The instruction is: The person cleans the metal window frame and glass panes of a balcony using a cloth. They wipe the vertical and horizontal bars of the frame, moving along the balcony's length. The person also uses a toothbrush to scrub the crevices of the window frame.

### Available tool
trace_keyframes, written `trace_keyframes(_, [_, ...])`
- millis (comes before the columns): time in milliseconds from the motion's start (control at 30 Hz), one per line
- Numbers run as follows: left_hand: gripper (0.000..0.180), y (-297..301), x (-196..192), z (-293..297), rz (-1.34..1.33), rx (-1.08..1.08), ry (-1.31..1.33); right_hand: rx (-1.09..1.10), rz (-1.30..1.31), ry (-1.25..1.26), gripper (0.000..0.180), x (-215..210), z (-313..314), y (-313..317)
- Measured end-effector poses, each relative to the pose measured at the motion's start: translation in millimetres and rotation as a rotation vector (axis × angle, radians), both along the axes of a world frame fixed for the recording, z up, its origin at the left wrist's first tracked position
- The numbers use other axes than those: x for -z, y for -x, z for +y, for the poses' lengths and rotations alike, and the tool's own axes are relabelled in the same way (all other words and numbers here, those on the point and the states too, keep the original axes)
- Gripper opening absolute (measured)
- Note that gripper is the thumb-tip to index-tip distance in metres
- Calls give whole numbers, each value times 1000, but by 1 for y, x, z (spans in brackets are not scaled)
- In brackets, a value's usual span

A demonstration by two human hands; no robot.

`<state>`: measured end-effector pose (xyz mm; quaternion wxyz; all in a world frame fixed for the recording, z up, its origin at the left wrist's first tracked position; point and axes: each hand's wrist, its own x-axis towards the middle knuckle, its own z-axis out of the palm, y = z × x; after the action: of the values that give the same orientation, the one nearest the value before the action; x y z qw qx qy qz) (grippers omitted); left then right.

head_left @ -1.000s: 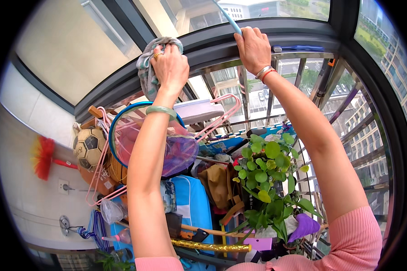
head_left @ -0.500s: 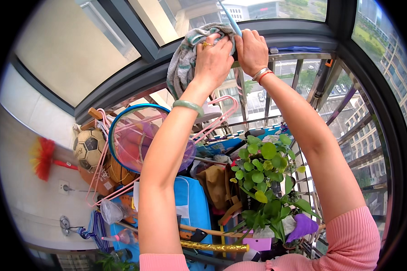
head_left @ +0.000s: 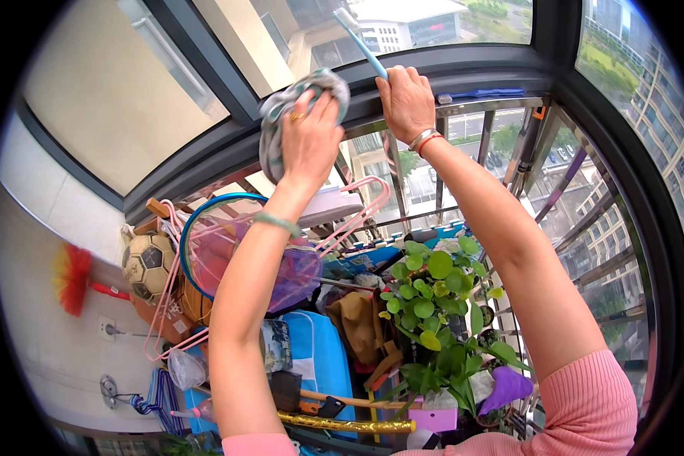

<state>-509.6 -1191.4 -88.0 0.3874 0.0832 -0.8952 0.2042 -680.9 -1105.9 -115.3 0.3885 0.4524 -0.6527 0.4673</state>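
Note:
A crumpled grey cloth with green stripes [head_left: 273, 125] lies bunched under my left hand [head_left: 311, 137], which grips it against the dark window frame [head_left: 239, 140]. My right hand [head_left: 409, 102] is closed round the handle of a light-blue toothbrush [head_left: 366, 53]. The brush points up and left past the hand, its pale bristle head in front of the glass. Just right of that hand, a darker blue brush [head_left: 482, 94] rests on the sill. Part of the cloth is hidden by my left fingers.
Below my arms are a blue-rimmed net [head_left: 186, 254], pink hangers [head_left: 372, 199], a football [head_left: 150, 262], a blue bag [head_left: 323, 342] and a leafy potted plant [head_left: 433, 304]. Metal railings [head_left: 486, 137] run outside the frame. A red-yellow duster [head_left: 72, 277] hangs at the left wall.
My left hand has moved left and slightly down along the frame with the cloth, away from my right hand. My right hand shifted a little left and down; the toothbrush's bristle head now shows.

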Motion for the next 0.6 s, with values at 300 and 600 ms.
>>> trace_keyframes(300, [27,76,-20,5,11,111,-64,7,-16,44,15,2,-1,0])
trace_keyframes(600, [37,35,5,7,-81,133,83,0,-6,102,16,4,2,2])
